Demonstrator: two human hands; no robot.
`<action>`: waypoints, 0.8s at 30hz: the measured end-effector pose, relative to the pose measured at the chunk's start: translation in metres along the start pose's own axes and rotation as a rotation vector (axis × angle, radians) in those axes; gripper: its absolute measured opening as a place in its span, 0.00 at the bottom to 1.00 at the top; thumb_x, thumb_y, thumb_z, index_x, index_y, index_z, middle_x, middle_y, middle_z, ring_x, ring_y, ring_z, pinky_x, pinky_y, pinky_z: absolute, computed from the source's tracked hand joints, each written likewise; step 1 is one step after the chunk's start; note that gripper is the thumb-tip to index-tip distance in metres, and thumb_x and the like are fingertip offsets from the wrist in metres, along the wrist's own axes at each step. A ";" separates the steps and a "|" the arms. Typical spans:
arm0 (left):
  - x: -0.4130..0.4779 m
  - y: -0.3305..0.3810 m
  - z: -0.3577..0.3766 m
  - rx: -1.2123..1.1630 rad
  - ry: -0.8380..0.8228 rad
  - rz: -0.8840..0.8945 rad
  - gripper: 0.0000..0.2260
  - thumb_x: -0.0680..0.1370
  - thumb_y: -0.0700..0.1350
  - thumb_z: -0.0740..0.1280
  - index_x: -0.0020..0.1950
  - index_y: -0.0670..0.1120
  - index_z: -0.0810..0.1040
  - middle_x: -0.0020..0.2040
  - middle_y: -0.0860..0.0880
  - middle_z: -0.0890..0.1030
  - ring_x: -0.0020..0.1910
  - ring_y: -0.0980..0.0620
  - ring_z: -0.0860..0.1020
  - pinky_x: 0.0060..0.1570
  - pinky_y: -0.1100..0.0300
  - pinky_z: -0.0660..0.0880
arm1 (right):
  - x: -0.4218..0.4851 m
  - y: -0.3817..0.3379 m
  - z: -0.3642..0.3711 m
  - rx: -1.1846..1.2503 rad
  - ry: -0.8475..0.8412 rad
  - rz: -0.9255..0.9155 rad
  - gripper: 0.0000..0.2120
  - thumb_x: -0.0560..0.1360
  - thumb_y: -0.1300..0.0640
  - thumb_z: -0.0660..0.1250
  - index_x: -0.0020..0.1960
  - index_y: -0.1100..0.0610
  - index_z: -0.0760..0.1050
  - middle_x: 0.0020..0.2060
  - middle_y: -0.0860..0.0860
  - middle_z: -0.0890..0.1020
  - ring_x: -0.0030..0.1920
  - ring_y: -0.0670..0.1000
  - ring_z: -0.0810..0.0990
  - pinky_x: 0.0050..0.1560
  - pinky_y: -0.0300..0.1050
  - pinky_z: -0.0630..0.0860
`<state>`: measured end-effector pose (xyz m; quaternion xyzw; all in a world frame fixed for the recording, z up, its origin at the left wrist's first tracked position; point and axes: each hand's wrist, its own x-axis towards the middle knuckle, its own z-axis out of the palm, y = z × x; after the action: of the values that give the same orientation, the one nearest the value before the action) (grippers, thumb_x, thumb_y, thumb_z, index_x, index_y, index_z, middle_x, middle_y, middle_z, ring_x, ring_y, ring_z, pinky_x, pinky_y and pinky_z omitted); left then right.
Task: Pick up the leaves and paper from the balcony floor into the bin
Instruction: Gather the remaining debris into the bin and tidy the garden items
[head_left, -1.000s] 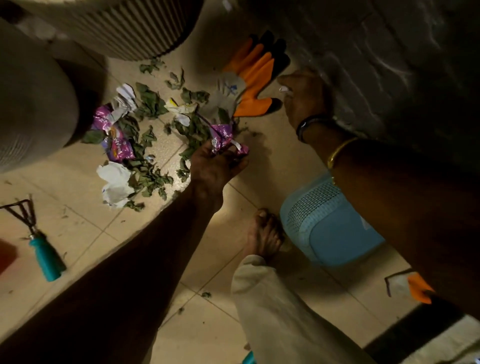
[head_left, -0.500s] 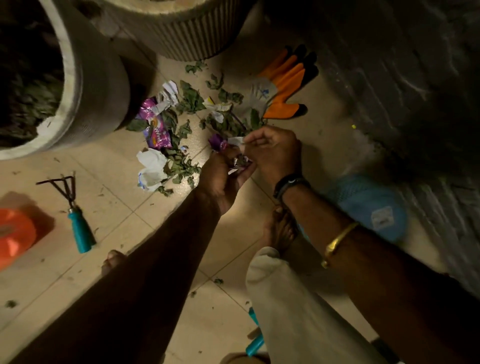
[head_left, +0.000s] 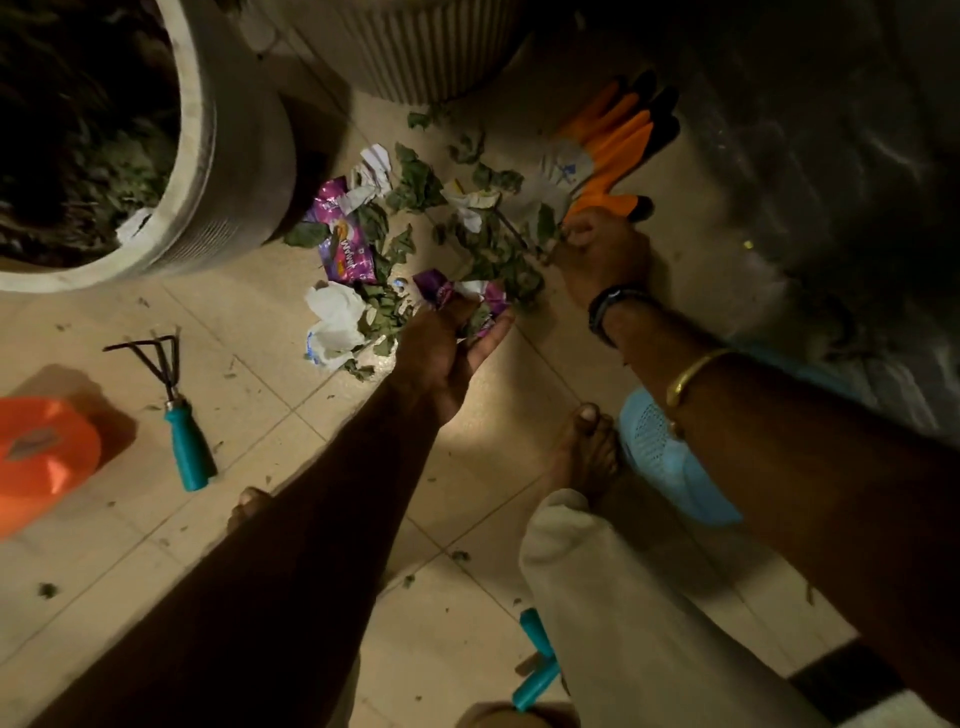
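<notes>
Green leaves (head_left: 415, 182) and scraps lie scattered on the tiled balcony floor (head_left: 260, 374): a purple wrapper (head_left: 345, 249), crumpled white paper (head_left: 335, 325) and more white paper (head_left: 374, 169). My left hand (head_left: 447, 345) is palm up and grips a purple wrapper piece (head_left: 441, 291) with leaves and paper. My right hand (head_left: 597, 254) is curled on the floor at the pile's right edge, pinching leaves (head_left: 543, 228). The light blue bin (head_left: 670, 462) lies under my right forearm.
Two large planters (head_left: 244, 171) (head_left: 410, 52) stand at the back left. Orange garden gloves (head_left: 618, 150) lie behind my right hand. A teal-handled hand rake (head_left: 179, 415) and an orange object (head_left: 41, 457) are at left. My bare foot (head_left: 587, 452) is beside the bin.
My right hand has moved away from my left hand, up and right to the leaves near the gloves. My left hand stays put with its wrapper and leaves.
</notes>
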<state>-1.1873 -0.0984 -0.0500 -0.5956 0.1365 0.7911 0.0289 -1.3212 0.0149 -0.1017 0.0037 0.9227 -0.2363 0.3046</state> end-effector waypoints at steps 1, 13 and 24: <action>0.003 -0.001 -0.003 0.001 -0.002 -0.003 0.17 0.80 0.32 0.63 0.69 0.35 0.71 0.58 0.37 0.82 0.49 0.44 0.85 0.50 0.51 0.83 | 0.008 0.004 0.010 -0.044 0.001 0.002 0.12 0.75 0.55 0.71 0.58 0.56 0.80 0.54 0.54 0.84 0.57 0.57 0.80 0.55 0.47 0.75; 0.010 -0.021 -0.035 0.126 0.028 0.038 0.15 0.80 0.34 0.64 0.68 0.36 0.73 0.59 0.40 0.83 0.53 0.47 0.84 0.53 0.51 0.82 | -0.034 0.031 0.033 0.302 -0.065 0.149 0.10 0.65 0.67 0.78 0.39 0.54 0.81 0.38 0.55 0.85 0.44 0.59 0.85 0.47 0.57 0.83; -0.006 0.003 -0.040 0.332 -0.060 0.063 0.13 0.79 0.32 0.64 0.62 0.41 0.75 0.57 0.41 0.81 0.51 0.48 0.83 0.48 0.54 0.82 | -0.088 -0.016 0.023 0.425 -0.512 0.067 0.30 0.66 0.65 0.79 0.63 0.52 0.70 0.45 0.50 0.85 0.48 0.51 0.85 0.45 0.49 0.83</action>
<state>-1.1487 -0.1105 -0.0537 -0.5541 0.2828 0.7757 0.1061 -1.2394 0.0028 -0.0617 0.0380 0.7457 -0.4064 0.5267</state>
